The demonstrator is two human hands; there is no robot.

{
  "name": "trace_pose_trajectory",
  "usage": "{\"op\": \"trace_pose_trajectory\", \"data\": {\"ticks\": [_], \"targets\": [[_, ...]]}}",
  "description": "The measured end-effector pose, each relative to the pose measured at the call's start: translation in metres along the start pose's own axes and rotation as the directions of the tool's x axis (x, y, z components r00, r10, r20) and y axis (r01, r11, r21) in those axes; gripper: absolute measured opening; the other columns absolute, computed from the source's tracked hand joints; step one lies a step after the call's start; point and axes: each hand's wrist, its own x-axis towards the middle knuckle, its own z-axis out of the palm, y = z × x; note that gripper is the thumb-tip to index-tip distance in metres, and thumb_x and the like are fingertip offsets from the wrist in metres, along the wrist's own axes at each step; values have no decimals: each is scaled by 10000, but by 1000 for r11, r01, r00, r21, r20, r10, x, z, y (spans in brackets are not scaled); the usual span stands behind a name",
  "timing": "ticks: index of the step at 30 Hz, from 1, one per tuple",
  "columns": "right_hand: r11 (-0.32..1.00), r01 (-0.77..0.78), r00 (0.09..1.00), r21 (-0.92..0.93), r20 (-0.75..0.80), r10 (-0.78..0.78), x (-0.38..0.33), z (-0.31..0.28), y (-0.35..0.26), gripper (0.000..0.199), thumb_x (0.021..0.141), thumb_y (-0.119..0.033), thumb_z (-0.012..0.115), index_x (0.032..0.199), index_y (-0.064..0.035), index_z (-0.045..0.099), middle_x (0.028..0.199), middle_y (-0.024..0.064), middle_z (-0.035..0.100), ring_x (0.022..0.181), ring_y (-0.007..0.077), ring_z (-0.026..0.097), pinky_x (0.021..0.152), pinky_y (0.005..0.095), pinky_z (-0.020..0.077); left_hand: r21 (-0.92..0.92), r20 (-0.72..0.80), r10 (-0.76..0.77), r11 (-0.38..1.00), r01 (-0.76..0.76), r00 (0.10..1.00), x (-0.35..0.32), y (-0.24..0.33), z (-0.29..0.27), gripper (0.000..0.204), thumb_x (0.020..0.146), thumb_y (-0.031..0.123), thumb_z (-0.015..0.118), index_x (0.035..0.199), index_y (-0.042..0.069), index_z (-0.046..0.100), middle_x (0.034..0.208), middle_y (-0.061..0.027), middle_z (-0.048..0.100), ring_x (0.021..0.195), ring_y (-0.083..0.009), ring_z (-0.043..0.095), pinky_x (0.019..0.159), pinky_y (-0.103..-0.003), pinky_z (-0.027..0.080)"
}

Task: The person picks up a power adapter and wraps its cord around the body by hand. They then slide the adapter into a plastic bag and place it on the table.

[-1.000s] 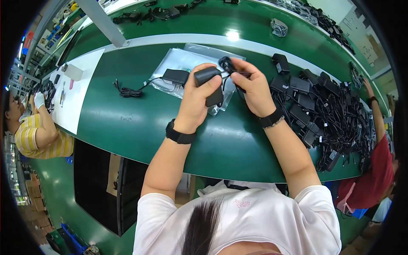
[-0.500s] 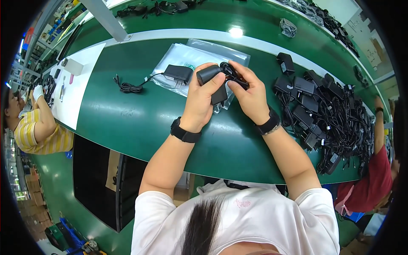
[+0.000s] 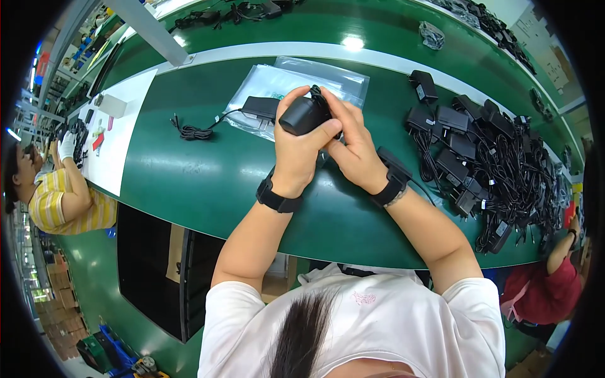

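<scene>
A black power adapter point(image 3: 300, 117) is held above the green bench, with my left hand point(image 3: 293, 154) closed around its body. My right hand point(image 3: 359, 150) presses against its other side, fingers closed on the bundled black cable point(image 3: 317, 96), mostly hidden by the fingers. Beyond my left hand another adapter point(image 3: 257, 107) lies on clear plastic bags point(image 3: 252, 85), its coiled cable point(image 3: 196, 132) stretched out to the left. Right beside my right wrist strap sits a black block that looks like an adapter point(image 3: 394, 162), partly covered by the wrist.
A large heap of black adapters and tangled cables point(image 3: 504, 164) covers the bench's right side. A white rail point(image 3: 283, 49) runs along the back. A co-worker in yellow stripes point(image 3: 60, 195) sits left by a white board point(image 3: 126, 126); a person in red point(image 3: 545, 283) is at right.
The held adapter has turned, its broad end toward me, and both hands have drawn closer together. A black block now shows beside my right wrist. The red-sleeved arm at right has come lower.
</scene>
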Motion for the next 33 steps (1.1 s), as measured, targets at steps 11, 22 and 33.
{"op": "trace_pose_trajectory", "data": {"ticks": [11,22,33], "targets": [[990,138,990,-15,27,-138,6,2,-4,670,727,35,511,1362,-54,315,1336,113,397,1219,276,325,979,335,323,-26,-39,11,1000,-12,999,10,11,-10,457,682,-80,605,1122,-44,488,974,-106,589,822,-169,582,732,-283,487],[27,-490,707,871,380,596,11,-1,-1,327,946,-295,403,1014,-9,546,935,114,626,824,182,604,764,328,465,-233,22,125,965,-117,992,7,23,-17,501,661,-75,607,1138,-49,455,963,-152,596,855,-216,603,764,-318,497],[792,-542,839,279,217,498,18,-17,-4,172,888,-35,444,845,5,605,754,-51,554,664,15,467,587,173,388,-45,-13,-22,999,22,1000,1,14,-5,424,662,-64,611,1069,-16,505,858,-70,592,760,-148,587,661,-269,506]]}}
